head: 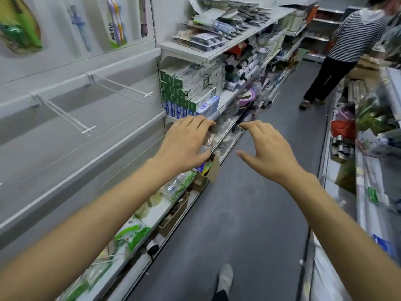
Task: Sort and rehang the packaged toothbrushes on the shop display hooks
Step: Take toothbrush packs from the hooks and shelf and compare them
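Both hands are out and hold nothing: left hand (pixel 186 144) and right hand (pixel 268 152), fingers loosely spread. Packaged toothbrushes (pixel 132 235) lie on the low shelf below the left wrist, I think; bare hooks (pixel 65 115) wait up-left. Take one pack by its hang hole.

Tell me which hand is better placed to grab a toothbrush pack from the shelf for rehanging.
Probably the left hand. It hovers over the low shelf of green packs, on the side with the bare display hooks. The right hand is out over the aisle floor, empty too.
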